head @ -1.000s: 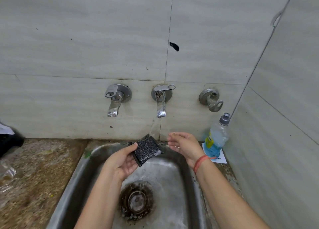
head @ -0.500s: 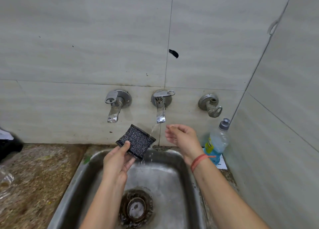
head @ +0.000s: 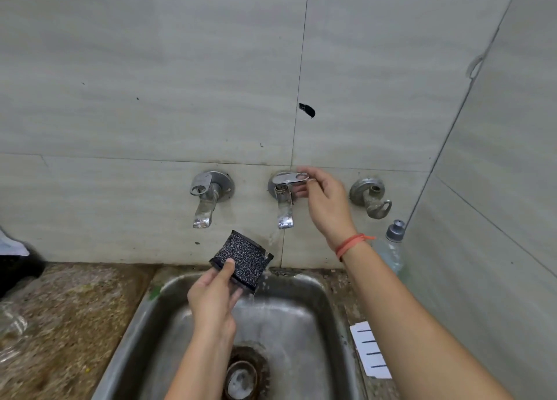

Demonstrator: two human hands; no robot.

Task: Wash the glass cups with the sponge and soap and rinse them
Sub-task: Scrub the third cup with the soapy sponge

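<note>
Overhead, from the head view, pale grey wall tiles (head: 150, 83) fill the back and turn a corner at 3 o'clock, with a small black mark (head: 307, 110) near a seam. Three metal taps stick out of the wall: left tap (head: 208, 196), middle tap (head: 284, 200) and right tap (head: 372, 197). The right hand (head: 324, 203), a red wristband (head: 351, 244) below it, has its grip pinched on the middle tap's lever (head: 289, 177). At 7 o'clock from that spout, the left hand (head: 212, 297) holds the dark speckled sponge (head: 242, 256) between thumb and fingers, water running off it into the steel sink (head: 316, 309). The brown speckled table (head: 75, 309) lies at 9 o'clock of the sink. A bottle (head: 391, 249) and a white card (head: 369, 351) sit at 3 o'clock.
</note>
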